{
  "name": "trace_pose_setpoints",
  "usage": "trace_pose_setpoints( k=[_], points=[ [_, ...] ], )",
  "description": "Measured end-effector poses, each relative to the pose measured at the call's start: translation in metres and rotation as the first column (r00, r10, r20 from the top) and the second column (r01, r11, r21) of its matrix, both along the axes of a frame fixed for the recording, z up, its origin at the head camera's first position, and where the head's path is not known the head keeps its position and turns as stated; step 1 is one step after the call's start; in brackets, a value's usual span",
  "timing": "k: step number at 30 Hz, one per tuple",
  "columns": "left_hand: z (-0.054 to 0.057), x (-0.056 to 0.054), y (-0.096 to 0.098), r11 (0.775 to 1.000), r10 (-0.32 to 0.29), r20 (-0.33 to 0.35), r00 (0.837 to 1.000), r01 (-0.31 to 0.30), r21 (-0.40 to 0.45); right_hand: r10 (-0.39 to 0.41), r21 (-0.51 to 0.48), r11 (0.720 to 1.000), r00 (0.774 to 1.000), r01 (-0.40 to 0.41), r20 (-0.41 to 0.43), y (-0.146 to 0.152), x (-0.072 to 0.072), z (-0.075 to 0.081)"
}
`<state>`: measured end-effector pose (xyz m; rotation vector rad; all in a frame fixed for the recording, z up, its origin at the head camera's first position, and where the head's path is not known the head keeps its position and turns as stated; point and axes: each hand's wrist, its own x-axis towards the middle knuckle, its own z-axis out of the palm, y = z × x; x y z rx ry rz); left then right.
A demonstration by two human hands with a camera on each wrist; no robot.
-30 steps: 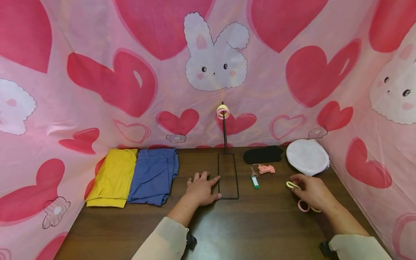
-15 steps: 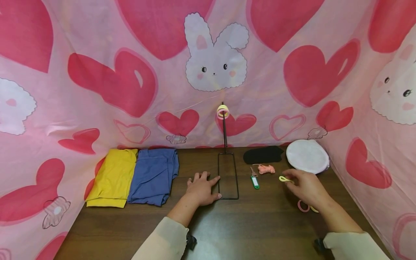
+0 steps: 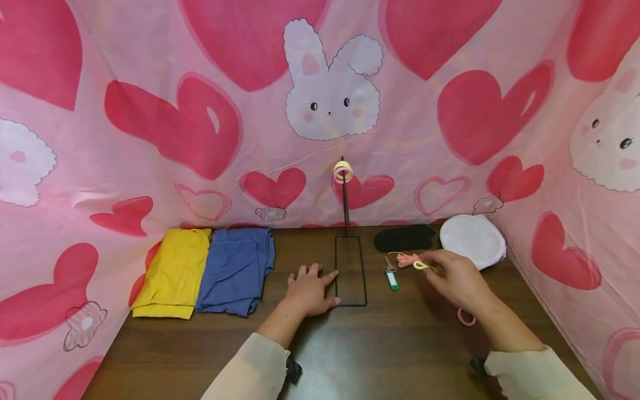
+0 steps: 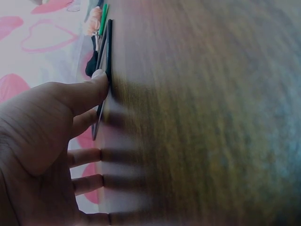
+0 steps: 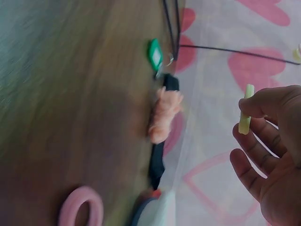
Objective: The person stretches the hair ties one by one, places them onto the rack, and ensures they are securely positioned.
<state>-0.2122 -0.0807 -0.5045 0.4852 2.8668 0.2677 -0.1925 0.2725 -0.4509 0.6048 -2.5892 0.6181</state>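
My right hand (image 3: 457, 280) pinches a pale yellow ring (image 5: 246, 109) between thumb and fingers, held above the table near a bundle of pink cord (image 3: 407, 260). My left hand (image 3: 310, 290) lies with spread fingers at the left side of a black wire stand (image 3: 365, 272), thumb and index finger touching its base frame. In the left wrist view the thumb (image 4: 89, 94) rests against the wire. Yellow and pink rings (image 3: 343, 172) hang near the top of the stand's post. A single pink ring (image 3: 466, 317) lies on the table below my right wrist.
A key with a green tag (image 3: 392, 278) lies right of the stand. Behind are a black flat item (image 3: 405, 238) and a white round pouch (image 3: 473, 241). Folded yellow cloth (image 3: 172, 272) and blue cloth (image 3: 236, 272) lie at left. A pink heart-patterned curtain (image 3: 320, 111) encloses the table.
My right hand has moved left and a little away from me, carrying the yellow ring up off the table, past the white pouch. My left hand has stayed at the stand's base.
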Motion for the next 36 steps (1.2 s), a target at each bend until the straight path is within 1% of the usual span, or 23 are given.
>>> trace_pose_setpoints(
  k=[11, 18, 22, 29, 36],
  points=[
    [-0.002, -0.002, -0.001, 1.000, -0.005, 0.004, 1.000, 0.005, 0.004, 0.068, -0.060, 0.995, 0.992, -0.075, -0.104, -0.028, -0.007, 0.013],
    [-0.002, -0.001, -0.001, 1.000, -0.008, 0.002, 1.000, 0.008, 0.002, 0.099, -0.071, 0.991, 0.985, -0.110, -0.144, -0.045, -0.010, 0.026],
    [-0.001, -0.001, -0.001, 1.000, -0.007, 0.000, 1.000, 0.007, 0.005, 0.113, -0.098, 0.987, 0.978, -0.131, -0.175, -0.053, -0.009, 0.034],
    [-0.001, -0.001, -0.001, 1.000, -0.003, 0.006, 1.000, 0.003, 0.010, 0.149, -0.135, 0.974, 0.962, -0.183, -0.228, -0.069, -0.007, 0.050],
    [-0.003, -0.002, -0.001, 1.000, 0.001, 0.013, 1.000, -0.001, 0.009, 0.213, -0.158, 0.952, 0.937, -0.263, -0.277, -0.086, -0.007, 0.070]
  ],
)
